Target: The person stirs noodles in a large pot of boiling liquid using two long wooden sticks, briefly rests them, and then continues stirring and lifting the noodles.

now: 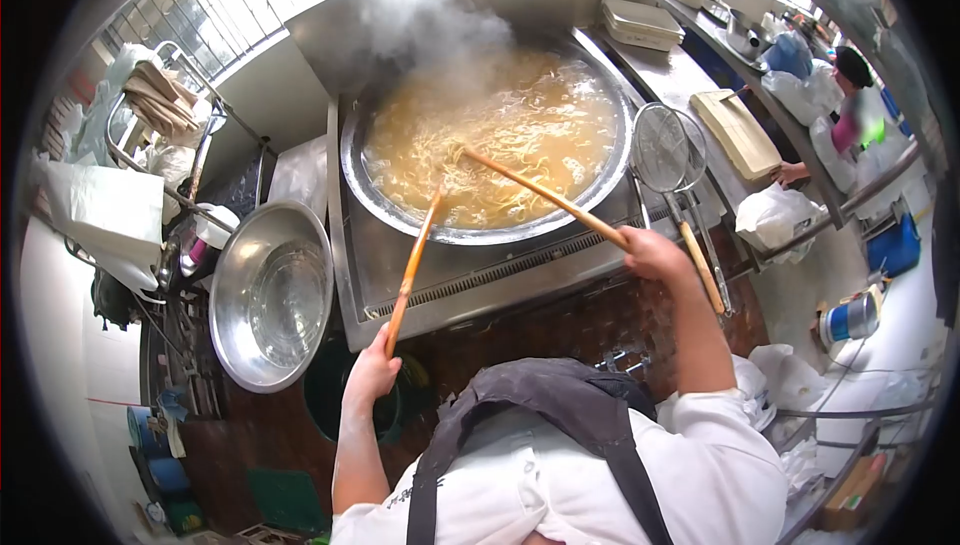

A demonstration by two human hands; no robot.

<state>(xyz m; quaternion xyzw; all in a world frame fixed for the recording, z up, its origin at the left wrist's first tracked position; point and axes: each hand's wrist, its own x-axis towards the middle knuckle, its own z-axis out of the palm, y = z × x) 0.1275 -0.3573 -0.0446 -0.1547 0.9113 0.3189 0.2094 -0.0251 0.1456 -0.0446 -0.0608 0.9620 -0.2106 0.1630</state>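
A very large round pan [352, 157] holds bubbling yellowish liquid with noodles [520, 170] in it, and steam rises from its back. My left hand [374, 369] is closed round the lower end of a long wooden stick [411, 265], whose tip reaches the noodles near the pan's front left. A second wooden stick [545, 193] slants in from the right, gripped at its end by my right hand [655, 253]. The tips of both sticks are apart, close to the middle-left of the pan.
Two wire strainers [662, 150] lean at the pan's right rim. A big metal bowl [270, 295] stands at the left. Beyond the right-hand shelf [690, 17], a person [852, 120] reaches toward a white bag [775, 215]. A green bin [335, 395] stands below the stove [480, 290].
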